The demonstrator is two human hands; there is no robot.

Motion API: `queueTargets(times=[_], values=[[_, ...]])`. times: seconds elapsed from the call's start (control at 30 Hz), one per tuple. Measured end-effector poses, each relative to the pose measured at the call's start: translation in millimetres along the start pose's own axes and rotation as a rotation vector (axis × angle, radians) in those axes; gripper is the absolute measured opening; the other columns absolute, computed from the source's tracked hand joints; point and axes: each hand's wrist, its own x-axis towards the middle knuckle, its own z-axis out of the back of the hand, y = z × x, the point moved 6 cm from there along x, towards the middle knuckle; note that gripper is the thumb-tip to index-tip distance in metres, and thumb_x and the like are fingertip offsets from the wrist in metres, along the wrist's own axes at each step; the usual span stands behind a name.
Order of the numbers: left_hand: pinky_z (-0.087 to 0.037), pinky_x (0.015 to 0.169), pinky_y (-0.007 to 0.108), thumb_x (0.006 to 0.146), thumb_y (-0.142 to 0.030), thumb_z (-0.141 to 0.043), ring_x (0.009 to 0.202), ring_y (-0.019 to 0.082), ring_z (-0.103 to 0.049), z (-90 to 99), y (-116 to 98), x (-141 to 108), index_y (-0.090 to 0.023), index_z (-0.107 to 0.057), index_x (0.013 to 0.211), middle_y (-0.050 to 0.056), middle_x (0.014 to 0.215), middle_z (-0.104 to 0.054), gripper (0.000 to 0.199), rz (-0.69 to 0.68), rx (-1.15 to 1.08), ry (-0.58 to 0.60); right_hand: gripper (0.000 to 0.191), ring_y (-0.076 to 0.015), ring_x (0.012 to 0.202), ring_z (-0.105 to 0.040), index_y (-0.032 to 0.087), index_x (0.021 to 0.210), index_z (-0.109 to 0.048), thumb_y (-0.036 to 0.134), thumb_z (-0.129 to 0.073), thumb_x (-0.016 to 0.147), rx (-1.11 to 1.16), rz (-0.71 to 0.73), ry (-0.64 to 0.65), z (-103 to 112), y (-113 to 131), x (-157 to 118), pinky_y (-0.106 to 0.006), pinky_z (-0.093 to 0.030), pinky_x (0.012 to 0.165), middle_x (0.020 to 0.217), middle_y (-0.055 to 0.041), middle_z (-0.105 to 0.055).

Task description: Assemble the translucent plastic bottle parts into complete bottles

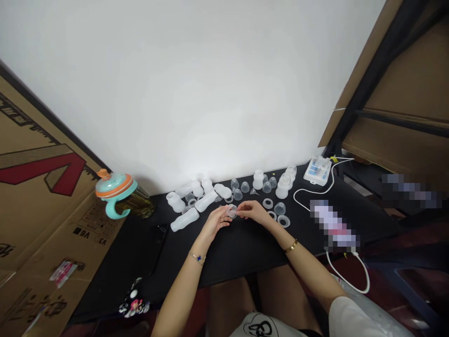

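Between my hands, above the black table, is a small translucent bottle ring; whether a teat sits in it I cannot tell. My left hand grips it from the left between thumb and fingers. From the right, the pinched fingertips of my right hand hold its edge. Just left of my hands lies a white baby bottle, with another bottle on its side nearer me. Loose rings, one of them a collar ring, lie to the right beside a clear dome cap.
Several bottles, one upright, and clear caps stand towards the white wall. A lidded drinking cup stands at left by a cardboard box. At right are a power strip, a white cable and a blurred-out object.
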Motion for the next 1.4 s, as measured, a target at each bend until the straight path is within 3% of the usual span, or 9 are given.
queueTargets(times=[0.27, 0.4, 0.6, 0.83, 1.13, 1.4], values=[[-0.054, 0.055, 0.019, 0.089, -0.038, -0.070, 0.064, 0.011, -0.069, 5.4, -3, 2, -0.013, -0.069, 0.106, 0.007, 0.085, -0.074, 0.030, -0.028, -0.037, -0.044, 0.026, -0.0162, 0.066, -0.062, 0.017, 0.084, -0.076, 0.043, -0.071, 0.082, -0.283, 0.127, -0.017, -8, 9, 3, -0.025, -0.046, 0.062, 0.073, -0.0027, -0.072], [-0.053, 0.054, 0.018, 0.092, -0.038, -0.067, 0.061, 0.010, -0.067, 8.6, -5, 3, -0.013, -0.068, 0.106, 0.006, 0.083, -0.074, 0.029, -0.050, -0.072, -0.069, 0.027, -0.0151, 0.063, -0.062, 0.016, 0.086, -0.077, 0.041, -0.068, 0.084, -0.353, 0.123, 0.053, -11, 19, 14, -0.024, -0.045, 0.060, 0.071, -0.0025, -0.071], [-0.052, 0.051, 0.017, 0.090, -0.038, -0.069, 0.057, 0.009, -0.066, 12.3, -6, 4, -0.014, -0.067, 0.105, 0.004, 0.081, -0.073, 0.029, -0.060, -0.116, -0.113, 0.029, -0.0134, 0.058, -0.060, 0.016, 0.079, -0.075, 0.045, -0.070, 0.083, -0.323, 0.058, 0.125, -11, 19, 35, -0.022, -0.045, 0.055, 0.066, -0.0016, -0.068], [-0.052, 0.051, 0.017, 0.091, -0.037, -0.069, 0.057, 0.009, -0.066, 10.5, -3, 5, -0.013, -0.067, 0.102, 0.004, 0.079, -0.072, 0.027, -0.057, -0.125, -0.093, 0.037, -0.0135, 0.061, -0.062, 0.017, 0.082, -0.068, 0.054, -0.072, 0.080, -0.135, 0.068, 0.041, -17, 2, 23, -0.022, -0.045, 0.054, 0.071, -0.0013, -0.068], [-0.050, 0.050, 0.016, 0.092, -0.037, -0.067, 0.057, 0.008, -0.066, 8.5, -1, 4, -0.013, -0.068, 0.102, 0.005, 0.081, -0.074, 0.026, -0.027, -0.124, -0.084, 0.033, -0.0133, 0.058, -0.061, 0.017, 0.081, -0.067, 0.050, -0.073, 0.080, -0.129, 0.078, -0.048, -15, 6, 18, -0.022, -0.045, 0.053, 0.067, 0.0002, -0.065], [-0.050, 0.050, 0.017, 0.092, -0.039, -0.066, 0.057, 0.010, -0.066, 6.3, -2, 3, -0.013, -0.069, 0.103, 0.006, 0.081, -0.074, 0.029, -0.012, -0.107, -0.063, 0.039, -0.0122, 0.062, -0.063, 0.019, 0.105, -0.069, 0.047, -0.075, 0.079, -0.142, 0.143, -0.096, -13, 10, 16, -0.023, -0.047, 0.052, 0.102, -0.0056, -0.073]])
